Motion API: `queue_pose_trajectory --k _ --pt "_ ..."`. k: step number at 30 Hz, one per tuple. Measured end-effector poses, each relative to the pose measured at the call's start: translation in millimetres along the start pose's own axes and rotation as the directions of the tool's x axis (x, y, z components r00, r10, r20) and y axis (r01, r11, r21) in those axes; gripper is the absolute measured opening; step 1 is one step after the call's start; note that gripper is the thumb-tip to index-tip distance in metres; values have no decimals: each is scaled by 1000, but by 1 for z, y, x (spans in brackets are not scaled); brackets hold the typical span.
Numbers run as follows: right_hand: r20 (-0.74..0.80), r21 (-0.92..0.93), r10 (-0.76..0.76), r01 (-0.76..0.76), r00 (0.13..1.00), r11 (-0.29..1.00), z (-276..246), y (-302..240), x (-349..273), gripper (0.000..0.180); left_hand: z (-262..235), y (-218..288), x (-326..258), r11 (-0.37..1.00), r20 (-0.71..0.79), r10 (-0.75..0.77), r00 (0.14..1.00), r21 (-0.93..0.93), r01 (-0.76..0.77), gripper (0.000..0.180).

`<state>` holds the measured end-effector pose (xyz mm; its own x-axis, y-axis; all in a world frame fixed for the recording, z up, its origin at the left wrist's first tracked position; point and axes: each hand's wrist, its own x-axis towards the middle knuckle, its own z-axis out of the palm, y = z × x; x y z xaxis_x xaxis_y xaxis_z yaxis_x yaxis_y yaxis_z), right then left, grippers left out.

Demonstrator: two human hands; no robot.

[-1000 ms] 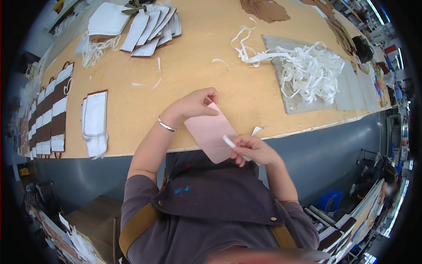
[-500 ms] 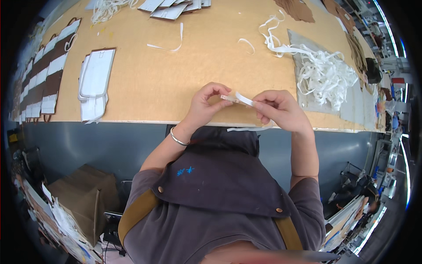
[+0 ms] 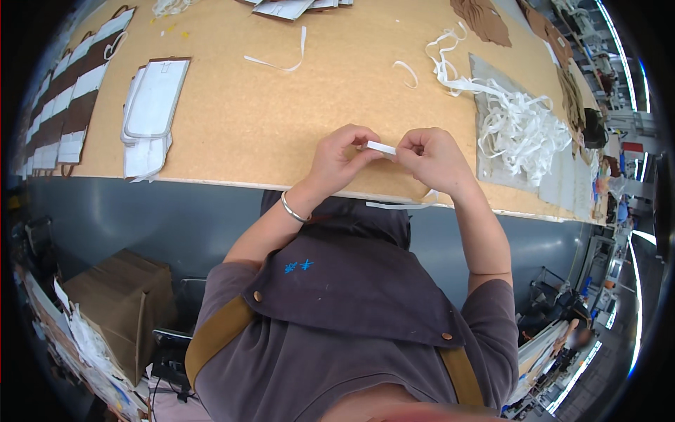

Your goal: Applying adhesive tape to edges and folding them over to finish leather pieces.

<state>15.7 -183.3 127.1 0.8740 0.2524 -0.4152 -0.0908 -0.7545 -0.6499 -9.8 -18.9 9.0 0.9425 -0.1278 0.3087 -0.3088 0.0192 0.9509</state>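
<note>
White strip: a short white strip [image 3: 382, 148] is held stretched between the two hands, above the table [image 3: 232, 141] and close to its near edge; whether another piece is held behind or beneath it cannot be told.
Left hand: the strip's left end is pinched between thumb and fingers by the left hand [image 3: 341, 157].
Right hand: the strip's right end is gripped by the thumb and bent fingers of the right hand [image 3: 437, 160]; the fingertips are partly hidden.
Left wrist: a silver bangle [image 3: 295, 208] is worn there.
Trailing tape: a narrow white tape [image 3: 401, 206] is seen at the near table edge, below the hands; whether it is joined to the held strip cannot be told.
Tape pile: to the right of the hands, a tangled heap of white tape [image 3: 520, 133] is laid on a grey board [image 3: 486, 171].
Loose pieces: beyond the hands, a bent length of tape [image 3: 290, 68] and a short curl [image 3: 407, 73] are left lying well apart from each other.
Panels: at the left, white panels with brown edges [image 3: 158, 98] are stacked, and brown-and-white pieces [image 3: 77, 105] are set in overlapping rows.
Far right corner: flat brown pieces [image 3: 485, 22] are piled.
</note>
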Motion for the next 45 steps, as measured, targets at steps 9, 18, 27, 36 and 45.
queue_pose_trajectory --k 9,18,27,36,45 --pt "-76 -167 -36 23 996 986 -1 -4 0 20 1 5 4 999 -35 22 999 40 -21 17" --pt "-89 -175 -100 84 991 981 -1 0 2 14 5 -6 6 952 -74 235 969 220 -214 22" --pt "-134 -177 -98 73 986 981 2 -1 3 14 4 -8 9 921 -86 327 941 254 -296 22" --pt "-102 -213 -43 21 994 977 0 -4 2 21 -1 8 7 986 -13 133 991 107 -131 19" --pt "-98 -208 -49 28 994 978 0 -5 1 22 -5 1 7 971 24 167 986 167 -169 13"
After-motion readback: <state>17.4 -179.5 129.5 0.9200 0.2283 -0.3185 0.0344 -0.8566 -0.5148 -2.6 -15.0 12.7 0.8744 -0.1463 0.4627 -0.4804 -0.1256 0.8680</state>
